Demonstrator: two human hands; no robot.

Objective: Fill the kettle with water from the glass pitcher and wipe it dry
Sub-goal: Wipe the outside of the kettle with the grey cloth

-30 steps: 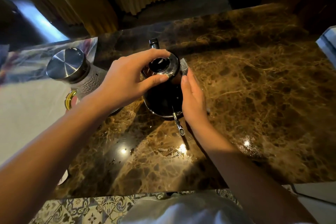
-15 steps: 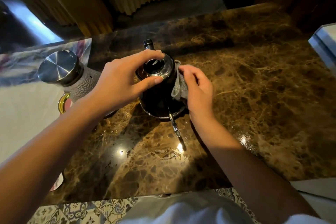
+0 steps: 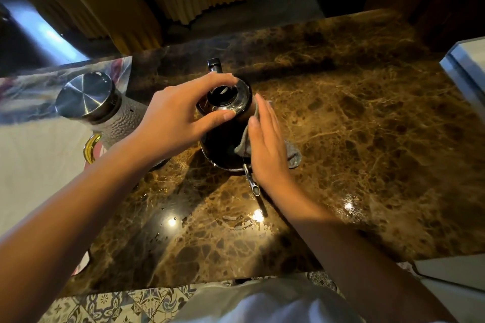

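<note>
A dark kettle (image 3: 223, 139) with a shiny lid stands on the brown marble counter (image 3: 367, 139), its thin spout (image 3: 252, 181) pointing toward me. My left hand (image 3: 173, 120) grips the kettle's lid rim from the left, thumb and fingers around it. Flat against the kettle's right side, my right hand (image 3: 265, 144) presses a grey cloth (image 3: 292, 155); part of the cloth hangs out below the palm. The glass pitcher (image 3: 105, 113), textured with a steel lid and yellow handle, stands to the left behind my left forearm.
A white cloth with a patterned edge (image 3: 31, 165) covers the counter's left part. A white box edge (image 3: 467, 65) sits at the far right. Water spots glisten on the marble near the front. Yellow curtains hang beyond the counter.
My right hand slid from the kettle's upper side down its right flank, fingers now straightened flat over the cloth. My left hand stays on the lid.
</note>
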